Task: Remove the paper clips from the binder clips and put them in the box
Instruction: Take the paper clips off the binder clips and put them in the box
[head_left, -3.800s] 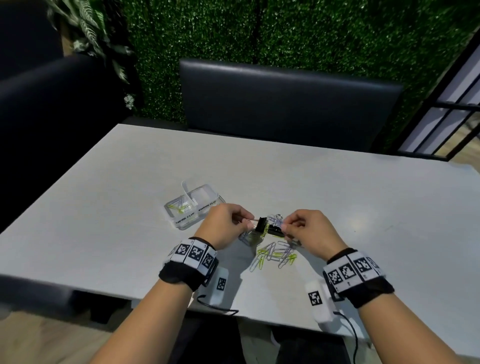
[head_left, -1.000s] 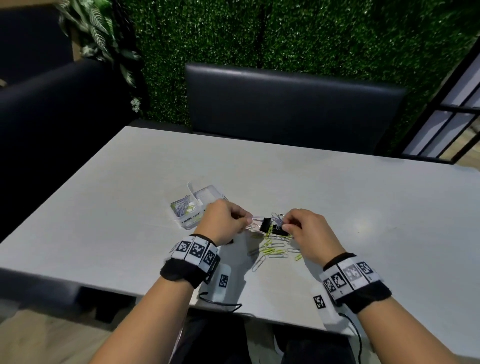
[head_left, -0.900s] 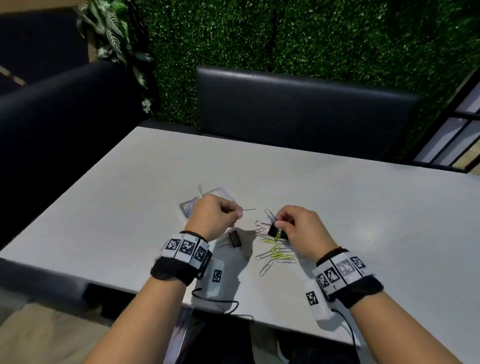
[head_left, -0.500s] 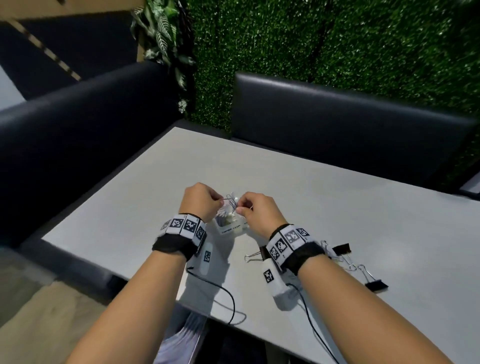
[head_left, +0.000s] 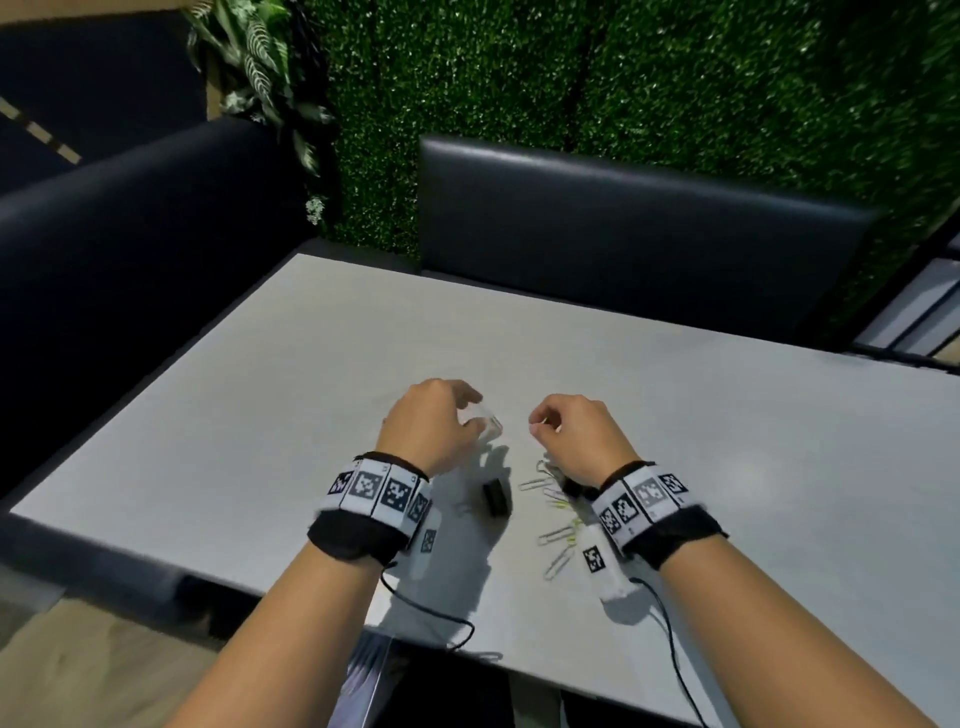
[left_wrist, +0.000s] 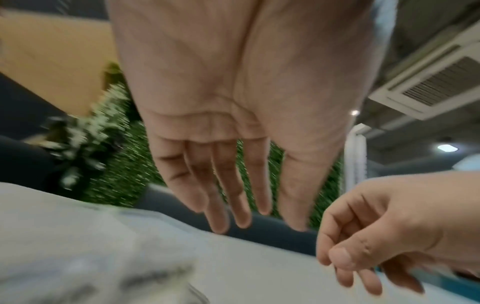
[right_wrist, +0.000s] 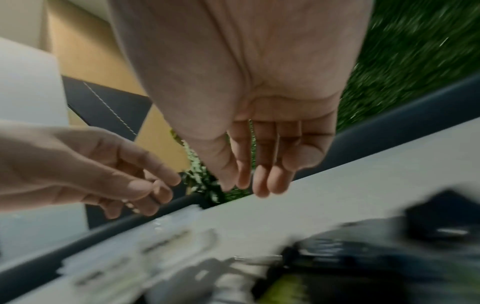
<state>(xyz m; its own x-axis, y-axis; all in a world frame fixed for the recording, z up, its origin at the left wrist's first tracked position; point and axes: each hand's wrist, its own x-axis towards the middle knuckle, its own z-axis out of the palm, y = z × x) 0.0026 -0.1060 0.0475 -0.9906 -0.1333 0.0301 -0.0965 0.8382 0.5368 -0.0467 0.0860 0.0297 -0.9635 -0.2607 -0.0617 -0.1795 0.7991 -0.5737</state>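
Clear box (head_left: 488, 423) under left hand; black binder clip (head_left: 494, 498) beside loose silver, yellow-green paper clips (head_left: 558, 532).

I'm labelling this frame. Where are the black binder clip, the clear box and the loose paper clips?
binder clip (head_left: 495, 500), head view, its black body.
box (head_left: 490, 423), head view, its clear corner beside the left hand.
paper clips (head_left: 556, 534), head view, a silver clip.

Legible text, brands or numbers: none. The only signs are black-and-white square coded markers, a row on the left wristband (head_left: 378, 491), a row on the right wristband (head_left: 644, 498), and one each on the small white units under the left wrist (head_left: 427, 540) and the right wrist (head_left: 595, 560); they carry patterns, not letters. The clear box (head_left: 488, 422) bears dark marks in the wrist views, too blurred to read.
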